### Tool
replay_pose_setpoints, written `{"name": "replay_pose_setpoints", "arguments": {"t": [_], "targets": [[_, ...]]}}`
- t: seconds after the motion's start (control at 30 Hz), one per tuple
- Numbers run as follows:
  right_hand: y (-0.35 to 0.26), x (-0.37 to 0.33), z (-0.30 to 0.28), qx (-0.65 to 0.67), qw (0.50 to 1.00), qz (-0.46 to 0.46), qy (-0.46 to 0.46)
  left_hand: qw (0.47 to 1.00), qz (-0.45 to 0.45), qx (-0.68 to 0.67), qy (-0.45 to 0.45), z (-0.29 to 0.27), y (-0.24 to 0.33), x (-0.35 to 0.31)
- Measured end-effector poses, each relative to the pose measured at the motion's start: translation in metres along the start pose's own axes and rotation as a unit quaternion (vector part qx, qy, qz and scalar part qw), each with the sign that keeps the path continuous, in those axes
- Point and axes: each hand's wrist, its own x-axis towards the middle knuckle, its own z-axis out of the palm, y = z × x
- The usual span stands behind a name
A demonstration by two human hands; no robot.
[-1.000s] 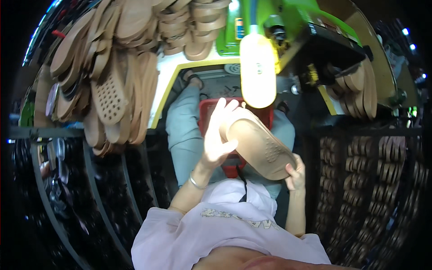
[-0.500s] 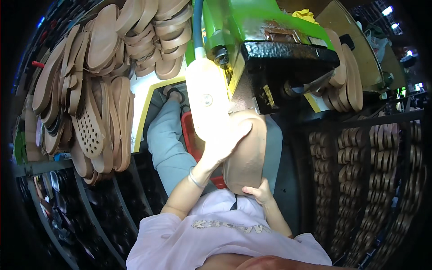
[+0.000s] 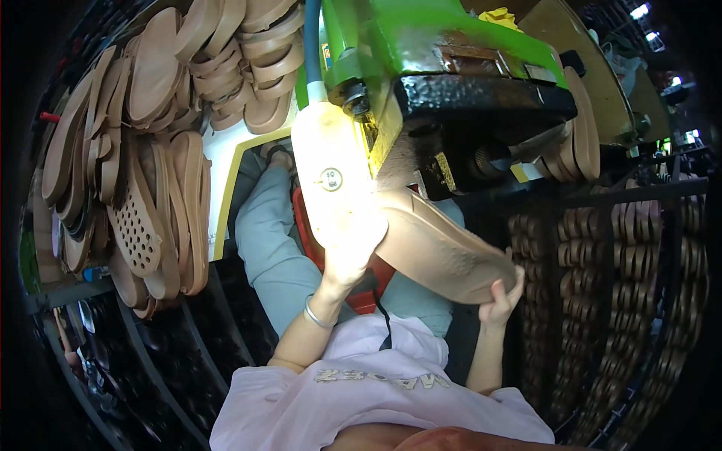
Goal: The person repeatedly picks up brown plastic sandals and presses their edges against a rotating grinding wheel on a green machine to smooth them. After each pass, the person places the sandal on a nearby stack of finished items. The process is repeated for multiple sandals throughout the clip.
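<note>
R hand (image 3: pixel 502 301) was curled firmly round the R end of a tan sandal sole (image 3: pixel 444 244), thumb on the near edge, other fingers mostly behind; prob. gripped at the tip so most of the face showed. L hand (image 3: pixel 352 255) was at the sole's other end, by the bottom of the lamp (image 3: pixel 331 143); glare washed its fingers out, so couldn't tell how far spread they were, or if they gripped or just propped. Supported this way, the sole sat tilted, just below & R of the lamp, faintly bumpy face up, presumably to catch the light. Red basket (image 3: pixel 304 233) was below the lamp, betw. the legs, prob. for easy reach. R of lamp: green machine (image 3: pixel 489 37) w/ black underside. L of lamp: pile of tan sandals (image 3: pixel 154 68), incl. a perforated sole (image 3: pixel 134 239), many on edge, likely to save space. Well R of lamp, a few soles (image 3: pixel 583 135) stood by the machine; lower, racked sandals (image 3: pixel 635 263) in tight rows, apparently to fit more in.
</note>
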Motion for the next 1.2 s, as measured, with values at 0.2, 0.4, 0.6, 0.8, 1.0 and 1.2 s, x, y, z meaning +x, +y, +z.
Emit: {"name": "replay_pose_setpoints", "arguments": {"t": [0.2,0.4,0.6,0.8,1.0,1.2], "targets": [[-0.04,0.097,0.048,0.036,0.995,-0.092,-0.028,0.989,0.053,0.127,-0.061,0.013,0.028,0.007],[-0.039,0.15,0.085,0.105,0.991,0.001,-0.085,0.985,0.08,0.146,-0.036,0.001,0.041,0.002],[-0.016,0.14,0.115,0.142,0.982,0.053,-0.112,0.987,0.036,0.157,-0.01,-0.028,0.064,-0.007],[0.012,0.121,0.126,0.141,0.975,0.063,-0.162,0.995,0.025,0.085,0.056,-0.068,0.069,-0.02],[0.006,0.085,0.165,0.17,0.965,0.089,-0.18,0.992,0.004,0.081,0.098,-0.103,0.075,-0.045],[0.006,0.061,0.186,0.089,0.97,0.064,-0.215,0.988,-0.06,-0.004,0.144,-0.132,0.059,-0.081]]}}
